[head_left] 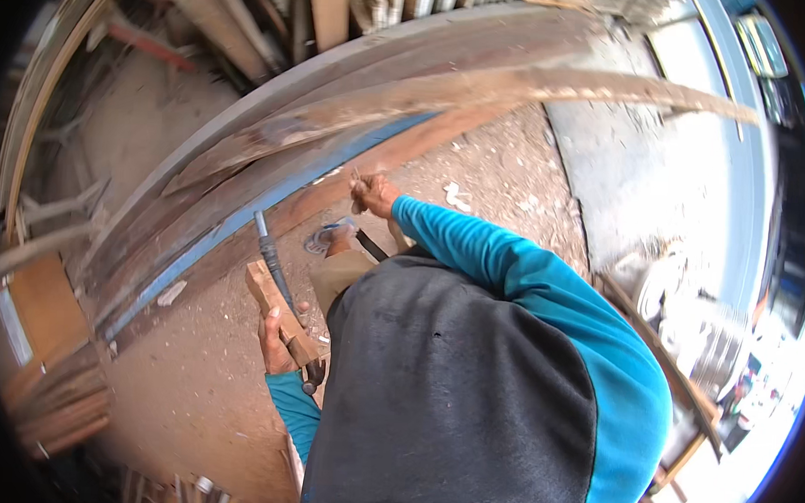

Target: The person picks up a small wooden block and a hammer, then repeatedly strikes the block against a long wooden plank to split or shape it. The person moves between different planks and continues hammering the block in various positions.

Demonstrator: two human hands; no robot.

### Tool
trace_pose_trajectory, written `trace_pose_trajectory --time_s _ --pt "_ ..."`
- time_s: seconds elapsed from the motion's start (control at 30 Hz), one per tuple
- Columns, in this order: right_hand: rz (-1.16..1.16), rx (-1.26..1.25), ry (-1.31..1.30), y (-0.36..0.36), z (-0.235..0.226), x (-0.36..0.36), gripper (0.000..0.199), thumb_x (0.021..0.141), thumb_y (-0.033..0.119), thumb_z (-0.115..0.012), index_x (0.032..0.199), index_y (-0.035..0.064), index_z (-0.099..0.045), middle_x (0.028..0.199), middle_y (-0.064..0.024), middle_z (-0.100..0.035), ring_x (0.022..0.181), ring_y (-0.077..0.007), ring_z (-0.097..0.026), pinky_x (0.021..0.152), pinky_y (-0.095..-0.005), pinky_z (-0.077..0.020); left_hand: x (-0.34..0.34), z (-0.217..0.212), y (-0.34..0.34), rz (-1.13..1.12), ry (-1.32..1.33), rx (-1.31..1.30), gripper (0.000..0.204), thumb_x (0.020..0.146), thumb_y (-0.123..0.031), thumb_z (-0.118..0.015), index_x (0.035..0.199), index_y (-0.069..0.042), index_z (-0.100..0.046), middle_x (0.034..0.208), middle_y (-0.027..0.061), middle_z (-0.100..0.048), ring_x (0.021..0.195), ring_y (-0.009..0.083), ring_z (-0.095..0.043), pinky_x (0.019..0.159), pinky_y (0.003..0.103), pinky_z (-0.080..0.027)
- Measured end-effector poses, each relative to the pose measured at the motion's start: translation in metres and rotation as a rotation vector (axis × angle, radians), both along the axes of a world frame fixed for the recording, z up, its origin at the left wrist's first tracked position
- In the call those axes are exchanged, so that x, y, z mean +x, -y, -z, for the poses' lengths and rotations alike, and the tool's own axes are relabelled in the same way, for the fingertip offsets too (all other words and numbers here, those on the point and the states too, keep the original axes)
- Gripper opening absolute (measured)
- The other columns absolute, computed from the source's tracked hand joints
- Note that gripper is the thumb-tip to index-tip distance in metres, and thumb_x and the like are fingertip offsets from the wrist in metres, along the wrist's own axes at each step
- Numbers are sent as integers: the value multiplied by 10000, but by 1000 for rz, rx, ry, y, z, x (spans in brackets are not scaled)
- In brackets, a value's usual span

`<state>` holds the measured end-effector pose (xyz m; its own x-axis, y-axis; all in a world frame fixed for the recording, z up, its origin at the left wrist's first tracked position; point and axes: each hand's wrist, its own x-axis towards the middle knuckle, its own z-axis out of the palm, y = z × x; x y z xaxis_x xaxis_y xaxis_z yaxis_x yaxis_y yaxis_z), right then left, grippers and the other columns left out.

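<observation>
In my left hand (pixel 279 342) I hold a short wooden block (pixel 277 301), its fingers wrapped round the wood. A hammer (pixel 270 255) with a dark, wrapped handle lies along the block within the same grip. Its metal head (pixel 313 377) is at the near end, and the handle's tip points away from me. Farther off and to the right, my right hand (pixel 374 196) is closed in a pinch. Something thin sticks out at its fingertips, too small and blurred to name. Below that hand is my sandalled foot (pixel 332 236) on the ground.
Long weathered planks (pixel 355 112) and a blue-edged board (pixel 268 213) run across ahead of me. Wood chips litter the dirt ground (pixel 507 166). Upright timber (pixel 329 11) stands behind. Stacked wood (pixel 65 411) lies at left; a pale slab (pixel 626 163) is at right.
</observation>
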<state>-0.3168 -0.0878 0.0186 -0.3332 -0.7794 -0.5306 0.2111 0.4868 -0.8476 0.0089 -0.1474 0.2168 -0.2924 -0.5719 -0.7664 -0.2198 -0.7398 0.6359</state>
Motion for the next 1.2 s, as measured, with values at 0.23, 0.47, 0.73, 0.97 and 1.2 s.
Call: trace_pose_trajectory --time_s 0.23,0.47,0.73,0.97,1.2 --pt "-996 942 -1036 -491 87 -131 199 891 218 -612 968 119 -766 986 -83 -729 1086 -235 -637 867 -406 -525 -18 89 -83 328 279 -133 603 855 -345 -723 1276 58 -571 1100 162 -679 938 274 -679 777 368 -558" --pt "-908 1021 -580 -678 73 32 256 901 205 -605 1041 99 -791 1099 -130 -754 1040 -327 -709 850 -398 -575 -38 116 -148 767 846 -76 791 746 -393 -798 1321 94 -559 1222 208 -659 1073 345 -662 884 407 -552" --pt "134 983 -185 -710 118 55 458 895 379 -616 1124 -2 -727 1175 -275 -684 1124 -421 -659 952 -483 -537 -45 177 -266 887 816 60 807 724 -395 -814 1301 108 -557 1220 237 -663 1066 354 -678 918 411 -557" --pt "625 959 -131 -770 81 -154 279 853 212 -656 1043 25 -737 944 -197 -752 941 -325 -737 835 -451 -579 -141 200 -357 958 708 -44 800 725 -391 -816 1298 103 -557 1213 233 -667 1054 343 -684 903 408 -562" --pt "40 941 -555 -824 67 -346 301 845 187 -590 1003 -29 -729 990 -289 -714 976 -418 -710 860 -473 -571 -316 216 -417 1057 679 -165 792 725 -388 -818 1295 97 -557 1206 229 -672 1041 332 -689 888 404 -566"
